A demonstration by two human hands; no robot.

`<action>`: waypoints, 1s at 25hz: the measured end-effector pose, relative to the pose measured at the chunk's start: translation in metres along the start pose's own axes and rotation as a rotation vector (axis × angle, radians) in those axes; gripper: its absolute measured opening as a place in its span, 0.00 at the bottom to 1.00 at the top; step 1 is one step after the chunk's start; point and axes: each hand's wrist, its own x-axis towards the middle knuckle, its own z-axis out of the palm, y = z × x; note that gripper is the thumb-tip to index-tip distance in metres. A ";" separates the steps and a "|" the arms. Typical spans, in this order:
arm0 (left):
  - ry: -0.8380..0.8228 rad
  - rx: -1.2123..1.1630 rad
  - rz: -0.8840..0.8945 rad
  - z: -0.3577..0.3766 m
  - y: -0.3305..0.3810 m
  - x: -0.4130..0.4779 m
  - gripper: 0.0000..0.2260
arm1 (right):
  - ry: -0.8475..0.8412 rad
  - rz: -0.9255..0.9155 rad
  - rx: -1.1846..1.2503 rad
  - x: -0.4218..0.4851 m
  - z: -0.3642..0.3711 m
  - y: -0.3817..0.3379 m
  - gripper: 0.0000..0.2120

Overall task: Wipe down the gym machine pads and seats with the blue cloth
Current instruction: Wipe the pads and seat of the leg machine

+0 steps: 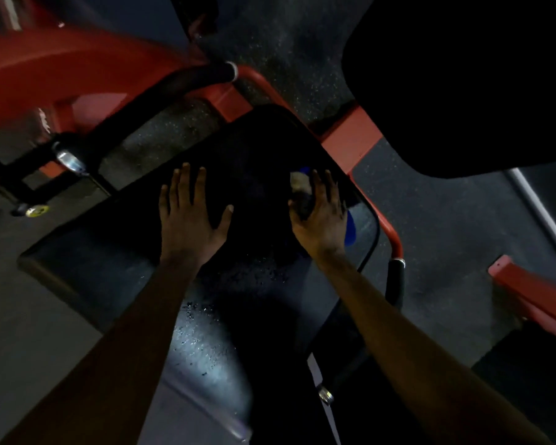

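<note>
Forearms reach the wet seat pad: left hand splayed flat, right hand with straight fingers pressing blue cloth near its three-o'clock edge, where the cloth could slip off.

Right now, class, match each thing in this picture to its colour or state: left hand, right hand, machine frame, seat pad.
Things:
1 left hand
2 right hand
3 machine frame
4 seat pad

Colours or states:
A red
B black, speckled with droplets
C fingers spread, flat on the bare pad
D resting on the blue cloth

Pairs: 1-C, 2-D, 3-A, 4-B.
</note>
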 end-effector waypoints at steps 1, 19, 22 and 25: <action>-0.003 0.000 -0.040 -0.007 -0.010 0.005 0.39 | 0.029 0.007 0.013 0.004 0.003 -0.007 0.32; -0.067 0.081 -0.113 -0.025 -0.063 0.020 0.38 | -0.147 -0.618 -0.027 0.071 0.036 -0.135 0.23; -0.050 0.088 -0.113 -0.023 -0.063 0.019 0.38 | -0.154 -0.592 -0.055 0.105 0.024 -0.126 0.24; -0.062 0.079 -0.113 -0.023 -0.065 0.019 0.37 | -0.066 -0.335 -0.099 0.122 0.018 -0.121 0.19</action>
